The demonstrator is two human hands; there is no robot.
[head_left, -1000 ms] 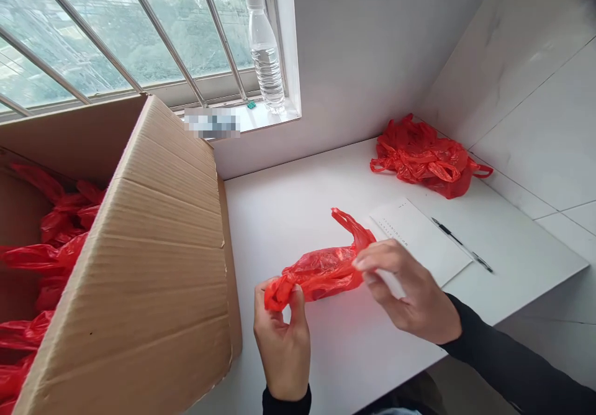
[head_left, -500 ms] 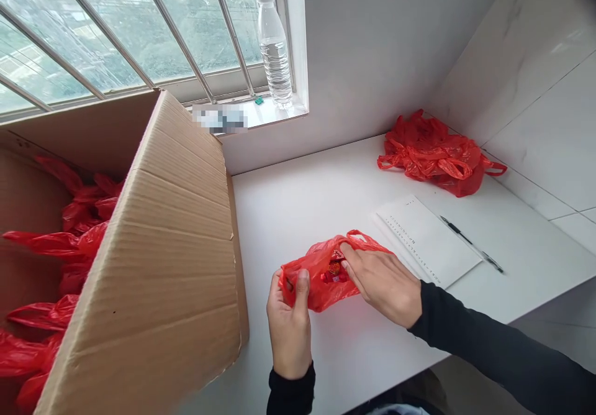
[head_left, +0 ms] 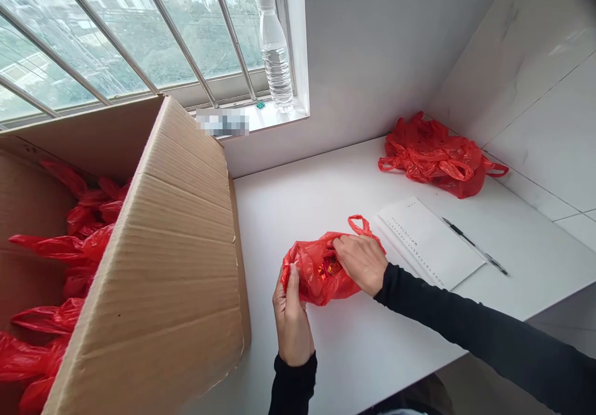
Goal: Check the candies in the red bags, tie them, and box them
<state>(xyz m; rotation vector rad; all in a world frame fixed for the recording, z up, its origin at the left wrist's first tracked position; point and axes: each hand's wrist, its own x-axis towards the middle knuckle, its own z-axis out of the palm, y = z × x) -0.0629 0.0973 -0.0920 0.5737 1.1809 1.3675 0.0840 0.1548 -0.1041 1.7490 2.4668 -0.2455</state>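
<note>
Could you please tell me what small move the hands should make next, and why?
I would probably have the right hand spread the mouth of the red bag slightly wider: that hand is at the opening, the left hand holds the bag's left side, and the shiny contents show only in part.

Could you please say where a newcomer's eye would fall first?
Probably the red bag, held in the left hand with the right hand at its opening, over the white table. Next, perhaps, the cardboard box at left and the heaped red bags at far right.
</note>
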